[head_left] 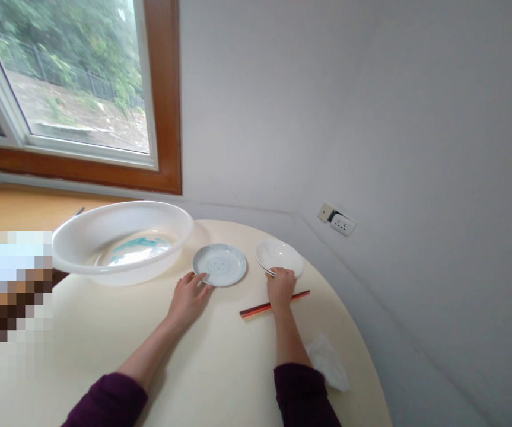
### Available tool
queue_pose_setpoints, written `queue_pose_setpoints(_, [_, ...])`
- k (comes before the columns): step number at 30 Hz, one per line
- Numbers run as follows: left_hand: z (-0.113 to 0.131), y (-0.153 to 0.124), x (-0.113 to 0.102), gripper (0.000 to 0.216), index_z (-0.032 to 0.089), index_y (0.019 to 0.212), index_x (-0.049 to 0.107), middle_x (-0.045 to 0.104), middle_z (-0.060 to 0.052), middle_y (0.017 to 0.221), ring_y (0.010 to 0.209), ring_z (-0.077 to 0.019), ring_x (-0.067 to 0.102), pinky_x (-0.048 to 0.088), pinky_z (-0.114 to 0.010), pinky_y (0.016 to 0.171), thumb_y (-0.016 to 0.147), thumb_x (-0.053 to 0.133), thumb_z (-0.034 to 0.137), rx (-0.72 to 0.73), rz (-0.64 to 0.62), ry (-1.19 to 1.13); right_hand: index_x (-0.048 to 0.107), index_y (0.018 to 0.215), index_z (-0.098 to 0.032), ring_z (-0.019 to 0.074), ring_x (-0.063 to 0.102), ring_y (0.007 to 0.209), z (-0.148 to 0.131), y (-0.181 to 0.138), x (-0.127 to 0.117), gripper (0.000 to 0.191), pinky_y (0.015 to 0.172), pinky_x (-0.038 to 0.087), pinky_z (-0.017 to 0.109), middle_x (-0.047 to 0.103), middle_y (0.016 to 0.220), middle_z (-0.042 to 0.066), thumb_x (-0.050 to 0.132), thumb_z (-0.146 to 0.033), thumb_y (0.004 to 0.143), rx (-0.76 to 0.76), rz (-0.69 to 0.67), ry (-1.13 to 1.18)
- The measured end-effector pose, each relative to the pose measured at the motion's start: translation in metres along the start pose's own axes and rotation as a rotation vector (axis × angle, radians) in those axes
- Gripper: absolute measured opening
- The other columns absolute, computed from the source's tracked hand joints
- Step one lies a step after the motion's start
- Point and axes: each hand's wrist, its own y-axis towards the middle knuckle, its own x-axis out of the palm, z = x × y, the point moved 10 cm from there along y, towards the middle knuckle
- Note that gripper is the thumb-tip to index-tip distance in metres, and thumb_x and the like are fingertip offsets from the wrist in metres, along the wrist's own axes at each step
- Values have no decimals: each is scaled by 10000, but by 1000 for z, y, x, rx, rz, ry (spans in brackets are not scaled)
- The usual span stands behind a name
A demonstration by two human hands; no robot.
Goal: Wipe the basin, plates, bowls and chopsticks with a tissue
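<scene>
My left hand (190,296) rests at the near left rim of a pale plate (220,265) with a faint blue pattern. Its fingers are spread, with the fingertips touching the rim. To the right, my right hand (281,286) grips the near edge of a white bowl (279,257); a second rim shows under it, so it may be stacked. Under my right wrist lie several chopsticks (256,311) in dark red, orange and cream, side by side and partly hidden by the arm.
A large translucent plastic basin (124,270) with a blue pattern inside stands on the left of the round cream table (220,367). Crumpled white tissue (329,363) lies by my right forearm. Behind are a wall socket (342,224) and a wood-framed window (167,118).
</scene>
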Motion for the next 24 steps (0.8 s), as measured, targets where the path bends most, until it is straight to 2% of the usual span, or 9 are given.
queue_pose_setpoints(8, [0, 0, 2, 416, 184, 1163, 592, 568, -130, 1174, 1124, -256, 502, 339, -427, 996, 822, 464, 384, -11, -18, 7, 664, 811, -165, 258, 480, 883, -2, -1, -3, 160, 737, 309, 359, 658, 858, 92, 543, -95, 735, 65, -3, -40])
queue_pose_setpoints(12, [1, 1, 1, 408, 189, 1163, 593, 573, -131, 1171, 1106, -254, 514, 338, -437, 995, 820, 473, 375, -12, -8, 20, 663, 839, -167, 264, 481, 927, -7, -3, -6, 198, 782, 318, 392, 633, 961, 111, 515, -90, 732, 72, 9, -53])
queue_pose_setpoints(17, [-2, 1, 1, 396, 182, 1139, 612, 537, -146, 1194, 1122, -263, 496, 348, -432, 988, 811, 494, 369, -6, 26, -21, 632, 997, -165, 305, 449, 1041, -13, -10, -13, 320, 864, 284, 491, 545, 1142, 146, 503, -88, 714, 110, 50, -61])
queue_pose_setpoints(24, [-5, 0, -1, 365, 191, 1087, 643, 461, -126, 1280, 1187, -292, 429, 350, -440, 994, 791, 516, 362, -24, 78, -62, 482, 1195, -152, 322, 383, 1125, -33, -22, -31, 465, 920, 239, 553, 472, 1217, 176, 499, -151, 730, 95, 130, -79])
